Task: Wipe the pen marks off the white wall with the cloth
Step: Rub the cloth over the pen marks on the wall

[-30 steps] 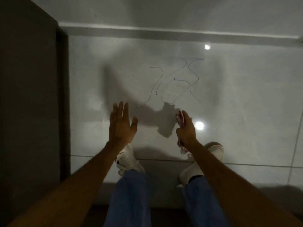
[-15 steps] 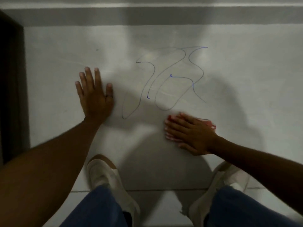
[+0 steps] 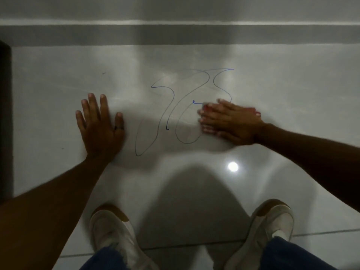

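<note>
Blue looping pen marks (image 3: 171,112) run across the white glossy surface (image 3: 58,98) in the middle of the view. My right hand (image 3: 231,121) lies flat on a pink-red cloth (image 3: 256,113), pressing it onto the right part of the marks; only slivers of cloth show at the fingertips and by the wrist. My left hand (image 3: 100,125) rests flat and spread on the surface left of the marks, holding nothing, a dark ring on the thumb.
A grey band (image 3: 175,35) runs along the top edge of the surface. A dark panel (image 3: 4,121) stands at the far left. My two white shoes (image 3: 111,236) (image 3: 270,228) and blue trouser legs are at the bottom. A light glare (image 3: 232,166) shines below my right hand.
My right hand with the cloth has slid up from below the marks onto their right part. My left hand has stayed flat beside them. The view has closed in.
</note>
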`<state>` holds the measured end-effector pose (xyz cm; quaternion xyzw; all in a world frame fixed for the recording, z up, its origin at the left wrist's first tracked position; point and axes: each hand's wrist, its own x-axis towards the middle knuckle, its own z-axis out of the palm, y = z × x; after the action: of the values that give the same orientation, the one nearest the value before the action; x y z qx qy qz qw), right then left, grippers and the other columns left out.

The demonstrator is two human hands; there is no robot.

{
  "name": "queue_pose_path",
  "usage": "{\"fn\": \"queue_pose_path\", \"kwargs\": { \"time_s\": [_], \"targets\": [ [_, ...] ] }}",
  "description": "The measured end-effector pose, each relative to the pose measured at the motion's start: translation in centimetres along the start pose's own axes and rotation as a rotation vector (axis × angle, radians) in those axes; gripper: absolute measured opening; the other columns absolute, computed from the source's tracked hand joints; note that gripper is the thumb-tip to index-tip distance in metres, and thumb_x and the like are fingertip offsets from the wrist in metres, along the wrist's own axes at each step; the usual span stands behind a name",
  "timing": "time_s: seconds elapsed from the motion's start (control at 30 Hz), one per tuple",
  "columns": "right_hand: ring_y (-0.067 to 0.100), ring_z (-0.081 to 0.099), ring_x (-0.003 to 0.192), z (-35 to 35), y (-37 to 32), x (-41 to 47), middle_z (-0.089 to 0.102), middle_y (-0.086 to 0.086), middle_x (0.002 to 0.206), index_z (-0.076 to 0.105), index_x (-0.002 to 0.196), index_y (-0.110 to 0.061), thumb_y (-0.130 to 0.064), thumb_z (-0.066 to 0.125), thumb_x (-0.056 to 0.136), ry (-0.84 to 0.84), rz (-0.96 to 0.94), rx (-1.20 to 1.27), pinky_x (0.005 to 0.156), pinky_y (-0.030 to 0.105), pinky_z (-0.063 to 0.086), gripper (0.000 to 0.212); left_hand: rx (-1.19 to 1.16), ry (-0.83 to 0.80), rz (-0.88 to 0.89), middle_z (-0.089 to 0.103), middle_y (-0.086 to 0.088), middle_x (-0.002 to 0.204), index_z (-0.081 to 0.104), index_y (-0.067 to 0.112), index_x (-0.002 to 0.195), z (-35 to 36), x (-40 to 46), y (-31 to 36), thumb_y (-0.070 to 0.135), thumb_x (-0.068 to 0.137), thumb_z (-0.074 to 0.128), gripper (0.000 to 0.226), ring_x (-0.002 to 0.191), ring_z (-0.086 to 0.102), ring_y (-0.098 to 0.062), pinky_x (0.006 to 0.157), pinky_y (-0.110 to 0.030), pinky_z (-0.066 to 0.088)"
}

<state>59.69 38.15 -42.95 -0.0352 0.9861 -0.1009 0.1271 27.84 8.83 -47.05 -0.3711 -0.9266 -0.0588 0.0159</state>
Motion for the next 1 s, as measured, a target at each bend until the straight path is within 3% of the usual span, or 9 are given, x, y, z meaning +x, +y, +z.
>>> {"fn": "queue_pose_path", "kwargs": {
  "time_s": [0.23, 0.47, 0.57, 0.7, 0.83, 0.9, 1.0],
  "targets": [
    [0.030, 0.005, 0.168, -3.2, 5.0, 4.5, 0.016, 0.005, 0.180, 0.021, 0.169, -0.023, -0.047, 0.025, 0.112, 0.146, 0.557, 0.153, 0.135, 0.056, 0.007, 0.062, 0.016, 0.038, 0.007, 0.024, -0.019, 0.178, 0.024, 0.020, 0.171, 0.3, 0.1, -0.1, 0.058, 0.112, 0.025, 0.070, 0.165, 0.024, -0.040, 0.133, -0.057, 0.018],
    [0.032, 0.000, 0.168, -3.1, 4.2, 7.5, 0.008, 0.009, 0.181, 0.012, 0.170, -0.019, -0.050, 0.015, 0.112, 0.235, 0.937, 0.200, 0.136, 0.054, 0.002, 0.066, 0.054, 0.061, 0.010, 0.028, -0.020, 0.177, 0.028, 0.017, 0.170, 0.2, -0.1, 0.0, 0.055, 0.113, 0.028, 0.069, 0.164, 0.027, -0.041, 0.132, -0.058, 0.021],
    [0.032, 0.001, 0.168, -2.7, 0.9, 7.8, 0.009, 0.009, 0.181, 0.013, 0.170, -0.018, -0.047, 0.018, 0.113, 0.255, 1.001, 0.239, 0.136, 0.053, 0.003, 0.064, 0.074, 0.067, 0.012, 0.029, -0.019, 0.176, 0.028, 0.016, 0.170, 0.1, -0.3, 0.2, 0.054, 0.113, 0.028, 0.068, 0.163, 0.029, -0.040, 0.132, -0.057, 0.022],
    [0.032, 0.006, 0.168, -1.1, -7.8, 6.3, 0.015, 0.009, 0.179, 0.022, 0.169, -0.018, -0.048, 0.021, 0.110, 0.195, 0.803, 0.227, 0.136, 0.056, 0.009, 0.066, 0.067, 0.070, 0.016, 0.028, -0.020, 0.176, 0.027, 0.017, 0.170, 0.0, -0.1, 0.0, 0.052, 0.113, 0.029, 0.067, 0.163, 0.029, -0.041, 0.132, -0.057, 0.022],
    [0.029, 0.010, 0.168, 3.7, -18.9, 2.1, 0.022, 0.006, 0.178, 0.029, 0.167, -0.021, -0.050, 0.031, 0.110, 0.095, 0.320, 0.215, 0.134, 0.056, 0.014, 0.065, 0.043, 0.064, 0.007, 0.029, -0.019, 0.176, 0.029, 0.017, 0.170, -0.2, -0.1, 0.1, 0.052, 0.112, 0.032, 0.067, 0.162, 0.030, -0.042, 0.132, -0.058, 0.023],
    [0.025, 0.008, 0.168, 4.9, -19.7, 1.0, 0.022, 0.002, 0.178, 0.031, 0.167, -0.023, -0.050, 0.036, 0.110, 0.045, 0.072, 0.215, 0.135, 0.053, 0.013, 0.063, 0.038, 0.058, -0.005, 0.029, -0.018, 0.176, 0.030, 0.017, 0.169, -0.3, -0.1, 0.1, 0.052, 0.112, 0.032, 0.067, 0.162, 0.030, -0.041, 0.132, -0.058, 0.023],
    [0.020, 0.017, 0.167, 4.5, -15.3, 1.8, 0.029, 0.001, 0.176, 0.039, 0.164, -0.022, -0.044, 0.037, 0.111, 0.029, -0.245, 0.219, 0.135, 0.052, 0.017, 0.058, 0.033, 0.047, -0.008, 0.030, -0.018, 0.176, 0.031, 0.017, 0.169, -0.5, 0.0, 0.3, 0.053, 0.112, 0.031, 0.068, 0.162, 0.031, -0.041, 0.132, -0.058, 0.023]
  ]
}}
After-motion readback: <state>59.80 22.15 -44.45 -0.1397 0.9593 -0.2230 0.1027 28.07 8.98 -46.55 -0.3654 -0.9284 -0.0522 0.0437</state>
